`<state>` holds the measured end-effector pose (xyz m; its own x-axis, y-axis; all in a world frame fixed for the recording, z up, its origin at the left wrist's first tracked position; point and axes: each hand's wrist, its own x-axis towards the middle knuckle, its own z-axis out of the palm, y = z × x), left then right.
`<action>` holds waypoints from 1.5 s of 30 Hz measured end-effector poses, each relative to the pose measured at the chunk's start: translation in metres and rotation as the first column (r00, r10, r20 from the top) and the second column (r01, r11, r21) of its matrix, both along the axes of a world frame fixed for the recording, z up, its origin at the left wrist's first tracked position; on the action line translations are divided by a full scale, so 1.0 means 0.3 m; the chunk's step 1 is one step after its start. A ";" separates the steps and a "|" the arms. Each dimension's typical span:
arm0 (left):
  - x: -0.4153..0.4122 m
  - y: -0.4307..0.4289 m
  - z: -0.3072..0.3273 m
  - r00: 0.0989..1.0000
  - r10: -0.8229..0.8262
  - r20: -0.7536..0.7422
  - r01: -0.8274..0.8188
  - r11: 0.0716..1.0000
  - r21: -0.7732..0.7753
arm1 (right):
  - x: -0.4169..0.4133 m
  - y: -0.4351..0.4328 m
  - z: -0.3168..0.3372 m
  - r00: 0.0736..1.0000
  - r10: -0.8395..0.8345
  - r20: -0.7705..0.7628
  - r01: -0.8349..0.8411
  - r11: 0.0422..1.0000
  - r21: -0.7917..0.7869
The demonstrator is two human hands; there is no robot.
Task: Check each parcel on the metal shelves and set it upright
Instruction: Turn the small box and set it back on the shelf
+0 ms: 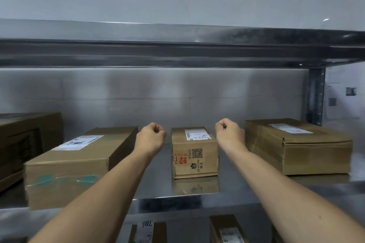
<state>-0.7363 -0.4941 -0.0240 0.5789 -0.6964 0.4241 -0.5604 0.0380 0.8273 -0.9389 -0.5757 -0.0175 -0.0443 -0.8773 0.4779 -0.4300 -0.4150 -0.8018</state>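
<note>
Flanking a parcel [194, 152], left hand [151, 137] and right hand [230, 134] are fisted.

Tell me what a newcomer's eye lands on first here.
Two bare arms reach over the metal shelf, the left grip and right grip curled into empty fists. Between them stands a small printed parcel, with a long parcel to its left and a wide parcel to its right.

Two bare arms reach over a metal shelf [158, 181]. The left hand [151, 137] and right hand [229, 134], both fisted, flank a small box [195, 156] between two longer boxes.
</note>
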 end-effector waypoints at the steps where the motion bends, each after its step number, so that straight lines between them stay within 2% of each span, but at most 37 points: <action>1: -0.004 -0.007 -0.002 0.999 -0.005 -0.033 0.006 1.000 0.026 | -0.009 -0.018 -0.005 1.000 -0.001 0.002 0.001 1.000 0.008; 4: -0.019 -0.018 -0.010 0.975 -0.056 -0.214 0.079 0.992 0.103 | -0.030 -0.051 -0.015 0.999 0.020 0.043 -0.025 0.993 0.115; 6: -0.032 -0.026 -0.023 0.937 -0.082 -0.339 0.130 0.984 0.122 | -0.038 -0.063 -0.018 0.988 0.064 0.141 -0.098 0.964 0.248; 9: -0.049 -0.040 -0.041 0.879 -0.082 -0.470 0.184 0.967 0.176 | -0.048 -0.063 -0.026 0.931 0.128 0.342 -0.293 0.820 0.491; 13: -0.048 -0.070 -0.063 0.815 -0.082 -0.574 0.237 0.950 0.202 | -0.042 -0.109 -0.070 0.903 0.173 0.394 -0.395 0.697 0.598; 17: -0.068 -0.089 -0.072 0.779 -0.119 -0.615 0.285 0.942 0.179 | -0.025 -0.127 -0.088 0.864 0.234 0.445 -0.479 0.652 0.588; 28: -0.098 -0.061 -0.005 0.799 -0.192 -0.570 0.309 0.944 0.115 | -0.069 -0.085 -0.029 0.793 0.322 0.518 -0.589 0.626 0.512; 33: -0.090 -0.048 -0.008 0.775 -0.278 -0.567 0.320 0.947 -0.026 | -0.110 -0.101 -0.030 0.699 0.374 0.610 -0.675 0.626 0.391; 37: -0.098 -0.032 -0.007 0.761 -0.351 -0.545 0.354 0.929 -0.104 | -0.117 -0.112 -0.038 0.701 0.402 0.589 -0.667 0.661 0.344; 42: -0.111 -0.012 -0.020 0.744 -0.427 -0.514 0.416 0.898 -0.144 | -0.119 -0.097 -0.044 0.673 0.408 0.617 -0.691 0.644 0.328; 45: -0.114 0.000 -0.014 0.736 -0.440 -0.515 0.395 0.896 -0.203 | -0.124 -0.082 -0.043 0.640 0.431 0.636 -0.716 0.634 0.292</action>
<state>-0.7705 -0.4940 -0.0282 0.3847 -0.9019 0.1966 0.0580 0.2361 0.9700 -0.9762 -0.6004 -0.0304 0.4675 -0.8821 0.0572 0.2446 0.0670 -0.9673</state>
